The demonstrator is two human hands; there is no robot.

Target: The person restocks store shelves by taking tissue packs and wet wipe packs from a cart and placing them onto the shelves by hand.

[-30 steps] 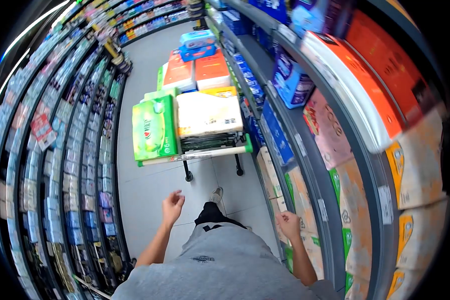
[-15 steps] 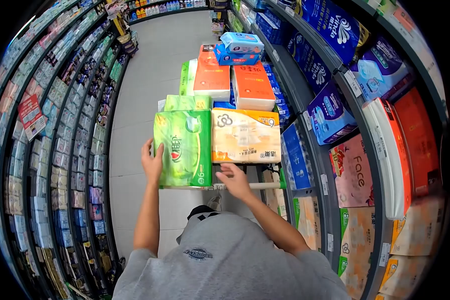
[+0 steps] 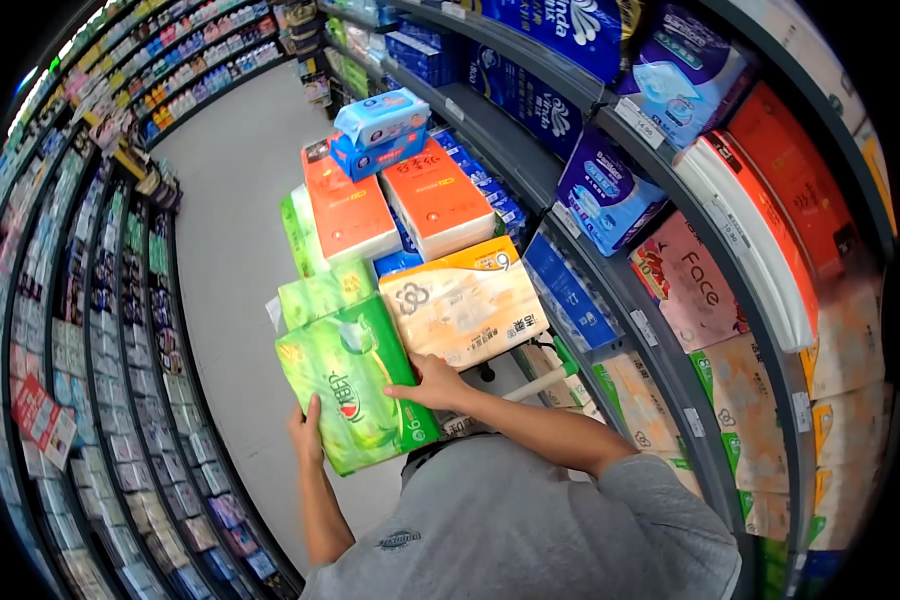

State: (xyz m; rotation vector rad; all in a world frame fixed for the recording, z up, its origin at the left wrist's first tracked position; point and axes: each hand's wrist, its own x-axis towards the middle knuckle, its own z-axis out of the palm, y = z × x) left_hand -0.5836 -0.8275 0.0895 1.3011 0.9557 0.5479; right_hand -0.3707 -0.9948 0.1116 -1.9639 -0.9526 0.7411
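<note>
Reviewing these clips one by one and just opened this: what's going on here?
In a shop aisle, someone's left hand and right hand hold a large green pack by opposite sides, at the near end of a loaded cart. Beside it lies a peach-coloured pack; farther along are two orange packs, topped by small blue packs. Whether the green pack is lifted clear is hard to tell.

Green pack (image 3: 365,365) with red logo (image 3: 348,411); cream-and-orange pack (image 3: 467,305); grey shirt (image 3: 530,510).
</note>
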